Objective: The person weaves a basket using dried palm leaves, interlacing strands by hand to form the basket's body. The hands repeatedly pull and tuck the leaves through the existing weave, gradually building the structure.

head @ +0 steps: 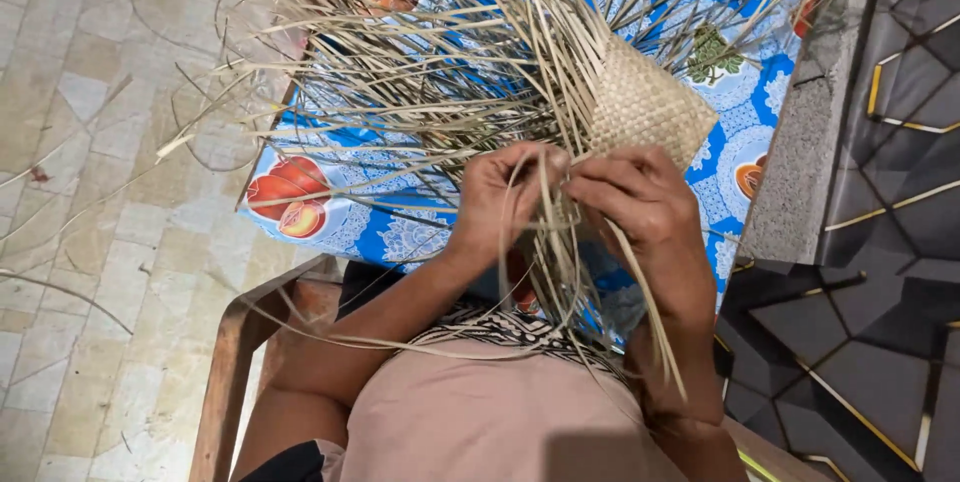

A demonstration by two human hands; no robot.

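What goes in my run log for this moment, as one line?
left hand: pinching straw strips | right hand: gripping strips | woven piece: partly woven, above hands | blue patterned cloth: underneath

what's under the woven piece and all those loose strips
Under the woven piece and loose strips lies a blue patterned cloth with fruit prints. What supports the cloth is covered.

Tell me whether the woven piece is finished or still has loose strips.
Unfinished. The woven piece has one tight plaited corner; many loose strips fan out unwoven, and the left hand and right hand pinch strips.
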